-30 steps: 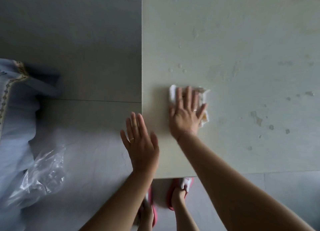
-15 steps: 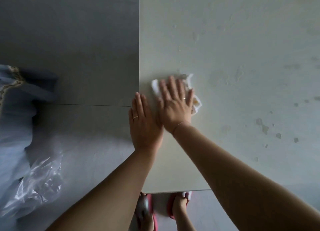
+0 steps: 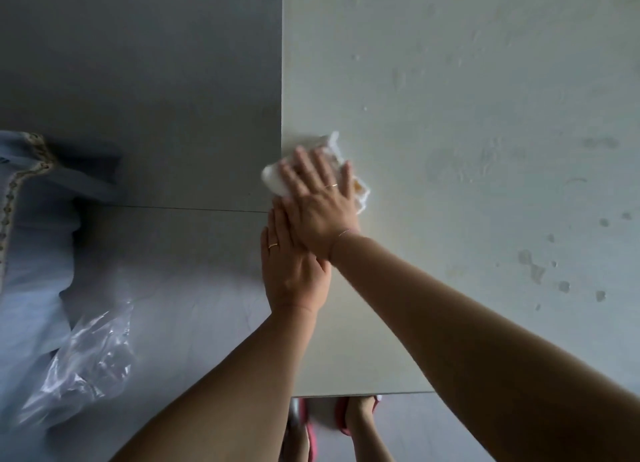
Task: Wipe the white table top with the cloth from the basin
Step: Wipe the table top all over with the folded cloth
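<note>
The white table top (image 3: pixel 467 122) fills the right of the head view, its left edge running down the middle. A crumpled white cloth (image 3: pixel 273 179) lies at that left edge, partly hanging past it. My right hand (image 3: pixel 320 202) presses flat on the cloth with fingers spread. My left hand (image 3: pixel 292 271) is held flat and open just off the table's left edge, its fingertips tucked under my right palm. Grey spots and smears (image 3: pixel 535 271) mark the table to the right. No basin is in view.
Grey tiled floor (image 3: pixel 156 98) lies left of the table. A blue fabric with a patterned trim (image 3: pixel 24 191) and a clear plastic bag (image 3: pixel 83 364) sit at the far left. My feet in pink slippers (image 3: pixel 343 423) show below the table's near edge (image 3: pixel 363 393).
My right hand has slid the cloth leftward from the table's inner area to its left edge. My left hand has moved up beside the edge, under the right hand.
</note>
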